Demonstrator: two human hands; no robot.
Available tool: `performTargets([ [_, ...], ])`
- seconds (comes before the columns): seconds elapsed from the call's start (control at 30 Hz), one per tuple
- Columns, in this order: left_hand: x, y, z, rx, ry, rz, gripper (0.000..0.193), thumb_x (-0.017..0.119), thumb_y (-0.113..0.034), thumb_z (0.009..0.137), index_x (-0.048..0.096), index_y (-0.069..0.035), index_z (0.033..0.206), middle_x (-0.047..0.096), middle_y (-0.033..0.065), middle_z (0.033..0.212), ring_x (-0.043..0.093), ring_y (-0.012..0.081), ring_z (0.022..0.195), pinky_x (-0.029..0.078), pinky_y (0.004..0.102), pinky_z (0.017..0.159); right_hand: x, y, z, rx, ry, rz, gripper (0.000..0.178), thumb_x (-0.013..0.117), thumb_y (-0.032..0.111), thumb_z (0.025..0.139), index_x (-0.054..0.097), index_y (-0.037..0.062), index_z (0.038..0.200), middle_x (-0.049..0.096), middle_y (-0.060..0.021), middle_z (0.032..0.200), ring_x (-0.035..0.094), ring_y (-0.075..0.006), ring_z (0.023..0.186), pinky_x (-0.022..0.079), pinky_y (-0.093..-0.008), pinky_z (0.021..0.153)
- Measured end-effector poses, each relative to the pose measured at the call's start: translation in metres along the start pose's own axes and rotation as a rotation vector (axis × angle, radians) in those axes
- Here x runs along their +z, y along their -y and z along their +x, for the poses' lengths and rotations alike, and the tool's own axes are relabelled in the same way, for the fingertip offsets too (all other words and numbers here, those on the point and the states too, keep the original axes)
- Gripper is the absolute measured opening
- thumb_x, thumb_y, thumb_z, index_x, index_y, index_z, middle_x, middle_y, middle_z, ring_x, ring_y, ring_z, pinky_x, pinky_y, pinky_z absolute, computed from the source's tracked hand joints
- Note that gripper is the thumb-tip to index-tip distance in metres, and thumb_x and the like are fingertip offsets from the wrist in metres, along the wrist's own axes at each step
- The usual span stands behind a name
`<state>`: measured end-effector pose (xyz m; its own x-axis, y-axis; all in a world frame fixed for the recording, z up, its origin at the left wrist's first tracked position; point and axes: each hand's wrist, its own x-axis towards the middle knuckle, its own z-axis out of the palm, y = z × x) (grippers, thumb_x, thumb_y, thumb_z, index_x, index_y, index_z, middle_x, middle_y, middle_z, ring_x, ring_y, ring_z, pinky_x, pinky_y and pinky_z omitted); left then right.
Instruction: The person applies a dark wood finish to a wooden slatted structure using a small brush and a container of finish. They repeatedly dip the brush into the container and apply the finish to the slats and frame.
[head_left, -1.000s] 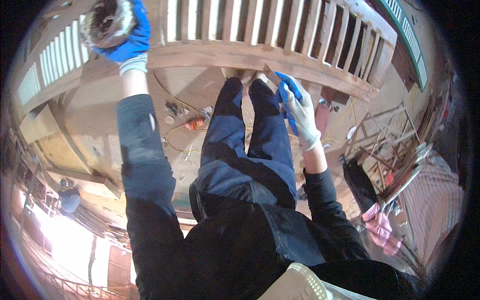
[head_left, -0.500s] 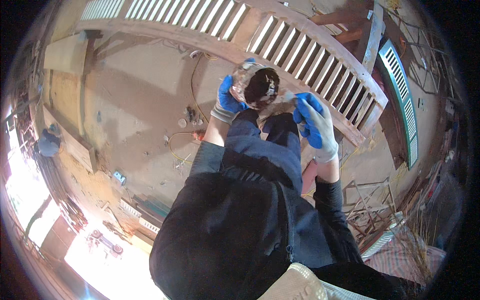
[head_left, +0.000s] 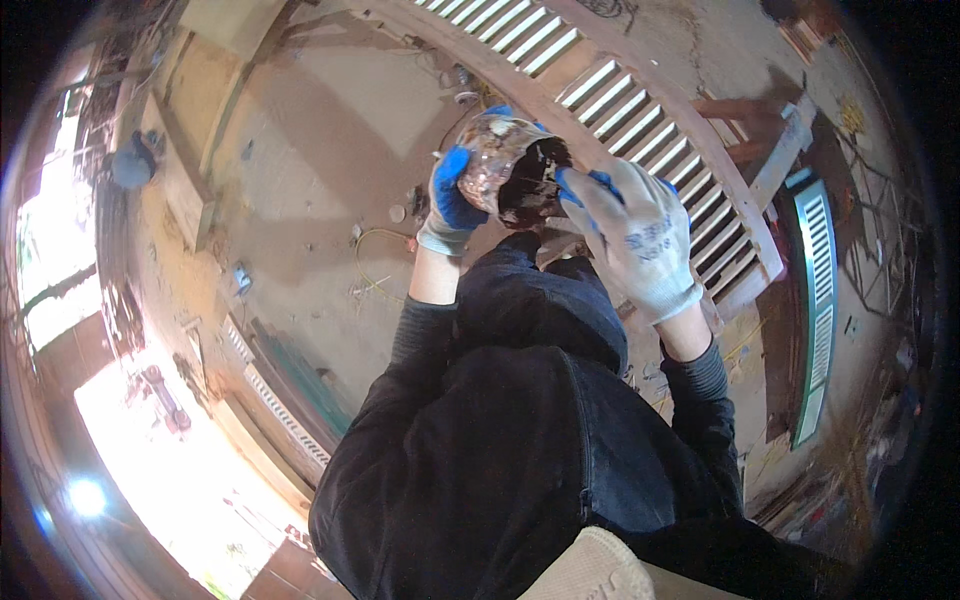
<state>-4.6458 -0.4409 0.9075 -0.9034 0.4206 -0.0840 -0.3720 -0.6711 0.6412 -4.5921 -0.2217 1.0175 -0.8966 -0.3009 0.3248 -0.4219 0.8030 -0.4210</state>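
gloved hands around a stained tin, above the slatted wooden panel

the left hand [head_left: 452, 200] was wrapped around the side of the stained tin [head_left: 500, 160], fingers pressed to its wall, holding it up over the person's knees, just short of the slatted wooden panel [head_left: 650, 110]. the right hand [head_left: 635, 235] was at the tin's dark open mouth; whether it pinched a tool there i could not tell (the glove hid the fingertips). tilted as it was, the tin could slop dark finish onto the trousers. no readable label showed on the tin; a long green-edged louvred frame [head_left: 818, 300] lay beyond the panel, to the right.
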Motion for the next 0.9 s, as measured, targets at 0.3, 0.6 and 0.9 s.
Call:
performTargets([
  [0.3, 0.023, 0.003, -0.046, 0.115, -0.171, 0.254, 0.03, 0.063, -0.021, 0.092, 0.059, -0.003, 0.115, 0.064, 0.0051, 0.104, 0.063, 0.014, 0.094, 0.054, 0.0293, 0.081, 0.061, 0.009, -0.029, -0.319, 0.084, -0.142, 0.022, 0.065, 0.023, 0.075, 0.067, 0.0091, 0.092, 0.06, -0.0124, 0.119, 0.048, -0.0382, 0.121, 0.033, -0.0552, 0.105],
  [0.6, 0.021, 0.025, -0.083, 0.211, -0.229, 0.126, 0.034, 0.062, -0.033, 0.092, 0.059, -0.007, 0.114, 0.062, 0.0032, 0.107, 0.059, 0.0116, 0.099, 0.048, 0.0299, 0.089, 0.077, 0.019, -0.025, -0.275, 0.318, -0.292, 0.022, 0.063, 0.014, 0.07, 0.067, 0.0062, 0.091, 0.06, -0.0145, 0.115, 0.046, -0.039, 0.12, 0.034, -0.0551, 0.1],
  [0.9, 0.008, 0.035, -0.085, 0.21, -0.257, 0.176, 0.037, 0.062, -0.033, 0.092, 0.057, -0.005, 0.117, 0.059, 0.0027, 0.112, 0.056, 0.0103, 0.102, 0.046, 0.0291, 0.091, 0.101, -0.019, -0.044, -0.438, -0.002, -0.222, 0.037, 0.06, 0.011, 0.073, 0.06, 0.0037, 0.109, 0.054, -0.0173, 0.125, 0.043, -0.0429, 0.122, 0.034, -0.0569, 0.1],
])
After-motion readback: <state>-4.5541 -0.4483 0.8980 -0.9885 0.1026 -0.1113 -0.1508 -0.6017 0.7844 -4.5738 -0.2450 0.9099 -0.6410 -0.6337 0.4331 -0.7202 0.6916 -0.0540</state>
